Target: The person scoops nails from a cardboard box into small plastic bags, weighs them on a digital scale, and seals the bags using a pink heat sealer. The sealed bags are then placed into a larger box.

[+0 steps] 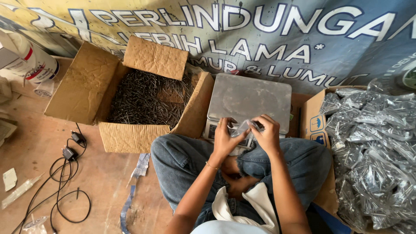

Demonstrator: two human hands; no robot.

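- Head view looked down on a person seated cross-legged in blue jeans on a worn wooden floor (99,173).
- At the far left stood a white container (32,60) with red marking, and nearer lay a black cable (65,173) with two small plugs, looping over the floor.
- Just right of that, an open cardboard box (82,82) held a loose heap of dark nails (145,97); one flap stood up over its far side.
- In the middle, a digital scale (249,97) with a bare metal pan sat touching the box's right wall, just beyond the knees.
- The left hand (224,138) was closed on the left edge of a small clear plastic bag (243,127), held over the scale's near edge.
- The right hand (266,133) pinched the same bag's right edge, fingers curled.
- At the far right, a second carton (314,125) was piled with many sealed clear packets of nails (372,147).
- A printed banner (260,34) hung along the far side behind everything.
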